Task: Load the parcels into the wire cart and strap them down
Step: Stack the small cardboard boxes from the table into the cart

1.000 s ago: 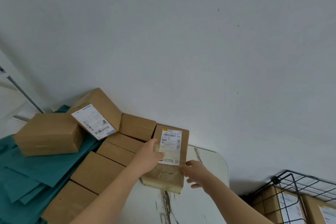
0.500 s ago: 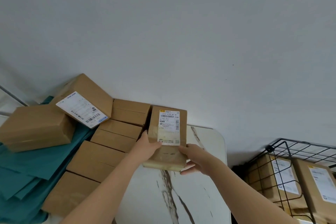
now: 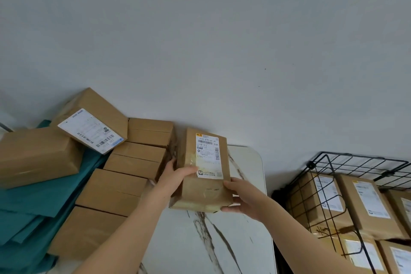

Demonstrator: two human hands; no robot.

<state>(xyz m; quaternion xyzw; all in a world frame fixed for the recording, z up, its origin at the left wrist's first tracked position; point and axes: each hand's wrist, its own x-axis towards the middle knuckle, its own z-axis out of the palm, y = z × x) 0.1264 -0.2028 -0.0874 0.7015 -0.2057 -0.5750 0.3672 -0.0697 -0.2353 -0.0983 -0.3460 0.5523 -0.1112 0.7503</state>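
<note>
Centrally, both hands hold a labelled parcel (image 3: pixel 205 169) above the table (image 3: pixel 200 240): left hand (image 3: pixel 175 176) grips its left side, right hand (image 3: pixel 242 198) its lower right corner. Beside the table's right edge, the wire cart (image 3: pixel 347 176) contains boxes (image 3: pixel 355 202).

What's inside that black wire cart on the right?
In the wire cart: brown cardboard parcels with white labels, packed side by side. Its floor and anything beneath them is covered.

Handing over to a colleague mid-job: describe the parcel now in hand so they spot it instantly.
On the white veined table, right of the stacked brown boxes, is a brown parcel gripped by the left hand and right hand. Only it is in hand, its white label topped by a yellow logo.
</note>
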